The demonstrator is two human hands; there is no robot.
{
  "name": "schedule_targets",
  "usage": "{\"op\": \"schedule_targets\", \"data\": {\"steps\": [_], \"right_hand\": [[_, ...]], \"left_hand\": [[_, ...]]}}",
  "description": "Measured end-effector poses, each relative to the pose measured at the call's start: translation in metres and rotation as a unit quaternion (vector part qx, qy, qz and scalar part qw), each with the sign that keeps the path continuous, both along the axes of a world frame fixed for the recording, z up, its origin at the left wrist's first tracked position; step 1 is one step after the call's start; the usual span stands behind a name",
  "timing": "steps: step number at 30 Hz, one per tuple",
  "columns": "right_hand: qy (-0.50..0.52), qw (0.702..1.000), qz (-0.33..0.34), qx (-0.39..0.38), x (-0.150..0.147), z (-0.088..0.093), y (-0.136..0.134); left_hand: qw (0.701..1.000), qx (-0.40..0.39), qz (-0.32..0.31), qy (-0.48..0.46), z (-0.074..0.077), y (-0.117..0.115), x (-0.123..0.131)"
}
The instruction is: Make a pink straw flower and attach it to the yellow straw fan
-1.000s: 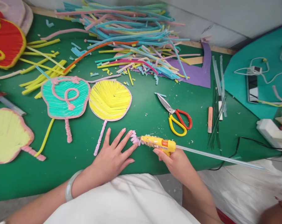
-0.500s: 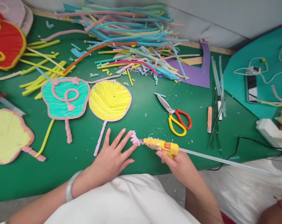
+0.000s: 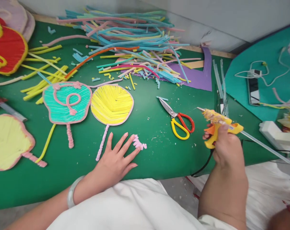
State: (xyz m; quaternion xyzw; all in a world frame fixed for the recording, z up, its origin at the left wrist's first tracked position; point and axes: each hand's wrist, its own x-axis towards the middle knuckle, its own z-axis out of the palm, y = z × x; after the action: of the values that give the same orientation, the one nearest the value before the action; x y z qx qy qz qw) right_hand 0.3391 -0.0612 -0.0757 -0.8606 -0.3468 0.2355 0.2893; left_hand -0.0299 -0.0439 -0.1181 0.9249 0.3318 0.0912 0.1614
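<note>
My left hand (image 3: 119, 156) lies flat on the green table with its fingers spread. Its index and middle fingertips reach the edge of a small pink, bent, petal-like pipe-cleaner piece (image 3: 139, 142). Well to the right, my right hand (image 3: 227, 143) grips a yellow hot glue gun (image 3: 216, 121), whose nozzle points to the upper left. A long clear glue stick (image 3: 267, 147) sticks out of the gun's back end. Between the hands lie scissors (image 3: 177, 118) with one red and one yellow handle. A round yellow fan (image 3: 112, 104) with a pink rim rests just beyond my left hand.
A teal fan (image 3: 67, 103) and a pale yellow fan (image 3: 10, 142) lie at the left, a red one (image 3: 9, 48) behind them. Cut pipe cleaners (image 3: 130, 35) are heaped along the wall. At the right are a teal board (image 3: 262, 86) with a phone (image 3: 254, 91) and a white block (image 3: 276, 135).
My right hand has lifted the glue gun away from the pink piece and carried it to the right. My left hand stays in place.
</note>
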Motion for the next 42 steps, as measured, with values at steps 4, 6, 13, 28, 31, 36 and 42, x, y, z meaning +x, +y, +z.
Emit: {"op": "schedule_targets", "data": {"steps": [4, 6, 13, 28, 31, 36, 42], "right_hand": [[0.148, 0.978, -0.139, 0.048, 0.015, -0.011, 0.036], [0.167, 0.975, -0.139, 0.036, 0.019, -0.013, 0.047], [-0.197, 0.978, -0.027, -0.061, 0.022, 0.002, 0.028], [-0.113, 0.959, 0.235, 0.109, -0.181, -0.04, -0.038], [-0.147, 0.948, 0.256, 0.121, -0.183, -0.043, -0.036], [-0.189, 0.94, 0.248, 0.136, -0.189, -0.045, -0.038], [-0.186, 0.939, 0.255, 0.135, -0.189, -0.048, -0.039]], "left_hand": [[1.0, 0.007, 0.001, -0.004, 0.0, 0.0, 0.001], [1.0, 0.005, 0.0, -0.001, 0.001, 0.0, 0.001], [1.0, 0.004, -0.001, 0.004, 0.001, 0.001, 0.002], [1.0, 0.001, 0.002, 0.016, 0.0, -0.001, 0.001], [1.0, 0.003, 0.002, 0.015, 0.0, 0.0, 0.002], [1.0, -0.005, -0.001, 0.026, 0.0, 0.001, 0.003], [1.0, -0.001, -0.002, 0.029, -0.001, -0.001, 0.001]]}}
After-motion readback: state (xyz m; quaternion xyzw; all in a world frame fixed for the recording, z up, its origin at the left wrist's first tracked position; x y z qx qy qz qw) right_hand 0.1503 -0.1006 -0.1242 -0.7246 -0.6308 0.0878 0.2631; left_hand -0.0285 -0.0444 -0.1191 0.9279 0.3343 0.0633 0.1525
